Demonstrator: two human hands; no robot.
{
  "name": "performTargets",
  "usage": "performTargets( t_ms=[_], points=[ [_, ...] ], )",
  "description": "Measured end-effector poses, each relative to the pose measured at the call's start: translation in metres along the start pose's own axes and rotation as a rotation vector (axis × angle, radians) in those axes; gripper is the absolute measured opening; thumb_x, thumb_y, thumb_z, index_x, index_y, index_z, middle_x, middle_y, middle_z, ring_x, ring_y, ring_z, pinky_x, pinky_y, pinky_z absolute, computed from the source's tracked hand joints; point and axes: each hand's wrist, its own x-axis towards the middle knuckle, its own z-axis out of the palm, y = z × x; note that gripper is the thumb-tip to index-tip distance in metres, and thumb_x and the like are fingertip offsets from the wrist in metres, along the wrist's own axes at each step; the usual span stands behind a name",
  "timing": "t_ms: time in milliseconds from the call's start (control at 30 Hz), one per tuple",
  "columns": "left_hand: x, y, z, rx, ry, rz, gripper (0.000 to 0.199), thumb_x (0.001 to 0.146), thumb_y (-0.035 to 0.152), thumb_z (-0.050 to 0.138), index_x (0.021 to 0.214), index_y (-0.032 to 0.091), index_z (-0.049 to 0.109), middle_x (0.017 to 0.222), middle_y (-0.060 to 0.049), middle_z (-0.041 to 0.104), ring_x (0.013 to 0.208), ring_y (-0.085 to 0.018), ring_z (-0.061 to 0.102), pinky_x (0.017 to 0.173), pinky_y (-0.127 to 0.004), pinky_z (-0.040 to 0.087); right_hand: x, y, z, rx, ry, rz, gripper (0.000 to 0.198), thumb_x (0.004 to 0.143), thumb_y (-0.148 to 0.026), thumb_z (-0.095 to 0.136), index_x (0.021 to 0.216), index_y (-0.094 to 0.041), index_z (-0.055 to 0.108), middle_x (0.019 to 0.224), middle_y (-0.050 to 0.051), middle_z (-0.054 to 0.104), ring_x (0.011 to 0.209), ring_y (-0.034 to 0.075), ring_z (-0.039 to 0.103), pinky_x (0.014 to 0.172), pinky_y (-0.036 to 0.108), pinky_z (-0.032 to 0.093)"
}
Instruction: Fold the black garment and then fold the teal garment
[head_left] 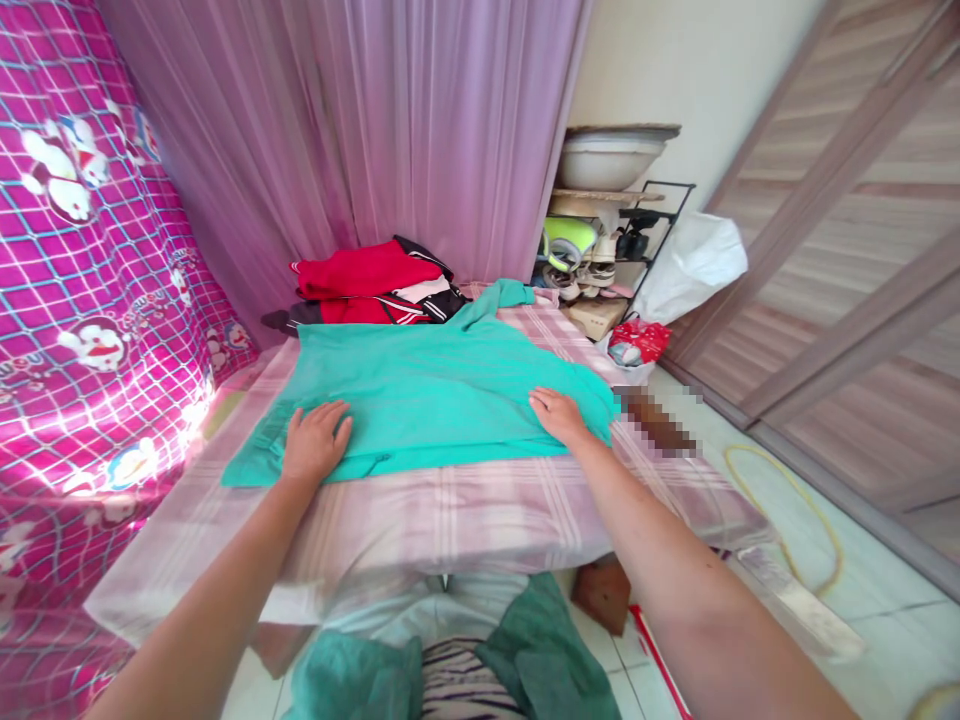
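A turquoise long-sleeved garment lies spread on a table covered with a pink-and-white plaid cloth. One sleeve points to the back right, and a small dark cord or zip pull shows near the front edge. My left hand rests on the garment's left end, fingers slightly spread and holding nothing. Toward the right end, my right hand lies on the fabric with its fingers extended, also holding nothing. The undersides of both palms are hidden.
Red and black clothes are heaped at the table's back. A purple curtain hangs behind, and a pink patterned cloth hangs at left. To the right stand a shoe rack, a white bag and a wooden sliding door.
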Motion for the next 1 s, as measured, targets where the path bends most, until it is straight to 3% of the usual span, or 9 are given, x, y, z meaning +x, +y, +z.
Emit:
performTargets(
  t_ms=[133,333,467,667,1000],
  points=[
    [0.001,-0.001,0.000,-0.015,-0.024,0.063,0.052,0.094,0.042,0.031,0.121,0.015,0.066,0.125,-0.014,0.067,0.119,-0.028,0.060,0.110,-0.048,0.035,-0.011,0.028,-0.019,-0.018,-0.008,0.037,0.042,0.099,-0.035,0.034,0.121,-0.025,0.068,0.123,0.003,0.069,0.111,0.020,0.062,0.089,0.028,0.046],
    [-0.002,0.002,-0.003,-0.022,0.022,0.159,0.050,0.094,0.042,0.029,0.112,0.019,0.069,0.119,-0.010,0.071,0.114,-0.026,0.063,0.111,-0.047,0.034,-0.027,0.050,-0.035,-0.066,-0.032,0.083,0.042,0.097,-0.046,0.039,0.097,-0.024,0.075,0.100,0.007,0.075,0.094,0.023,0.067,0.073,0.029,0.045],
    [-0.010,0.006,-0.004,-0.053,0.009,0.256,0.046,0.093,0.045,0.032,0.110,0.024,0.070,0.117,-0.007,0.072,0.113,-0.025,0.063,0.112,-0.047,0.033,-0.023,0.041,-0.034,-0.099,-0.074,0.056,0.042,0.091,-0.057,0.049,0.099,-0.024,0.073,0.101,0.007,0.074,0.093,0.024,0.066,0.070,0.028,0.043],
    [-0.013,0.008,-0.001,-0.062,-0.045,0.334,0.053,0.093,0.053,0.033,0.120,0.021,0.066,0.124,-0.010,0.069,0.118,-0.027,0.060,0.112,-0.048,0.033,-0.019,0.038,-0.023,-0.099,-0.022,0.060,0.031,0.094,-0.044,0.049,0.102,-0.022,0.069,0.107,0.007,0.072,0.097,0.022,0.064,0.070,0.027,0.042],
    [-0.011,-0.005,0.001,-0.043,-0.127,0.304,0.057,0.091,0.057,0.037,0.130,0.024,0.061,0.138,-0.010,0.060,0.127,-0.028,0.054,0.114,-0.050,0.032,-0.018,0.045,-0.011,-0.063,0.010,0.092,0.027,0.094,-0.040,0.051,0.102,-0.021,0.069,0.108,0.008,0.071,0.099,0.023,0.064,0.075,0.029,0.044]
  ],
)
